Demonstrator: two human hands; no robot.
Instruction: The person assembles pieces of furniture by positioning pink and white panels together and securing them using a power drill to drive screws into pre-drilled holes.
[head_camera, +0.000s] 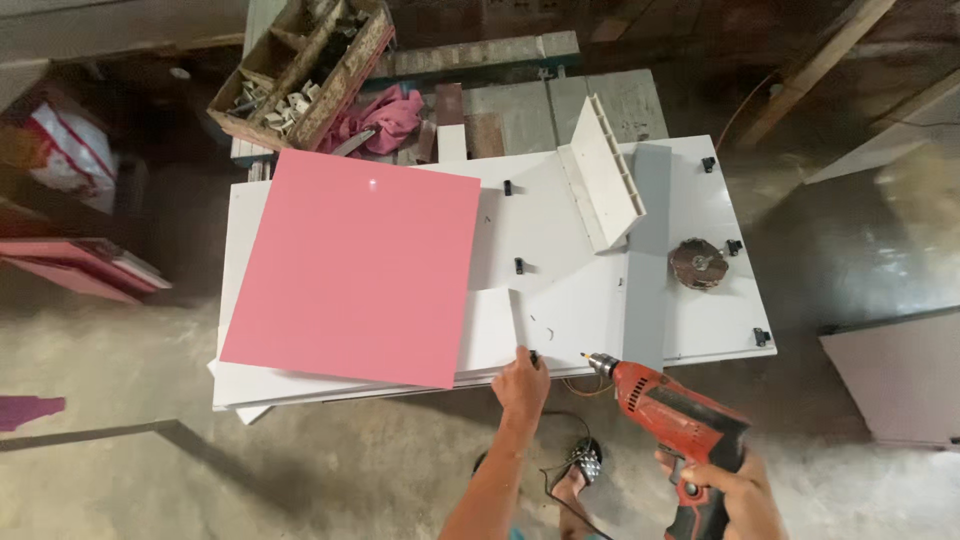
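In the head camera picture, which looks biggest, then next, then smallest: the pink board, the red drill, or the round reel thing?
1. Pink board, by far the largest.
2. Red drill, held in the right hand; it is nearer the camera, so it looks bigger than it is.
3. Round reel, smallest.

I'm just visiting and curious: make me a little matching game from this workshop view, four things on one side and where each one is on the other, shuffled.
Things:
1. red drill
2. pink board
3. wooden crate
4. left hand

Places:
A. lying on the left part of the white panel
B. fingers on the white panel's near edge
C. gripped in the right hand
D. beyond the table's far left corner

Pairs: 1-C, 2-A, 3-D, 4-B
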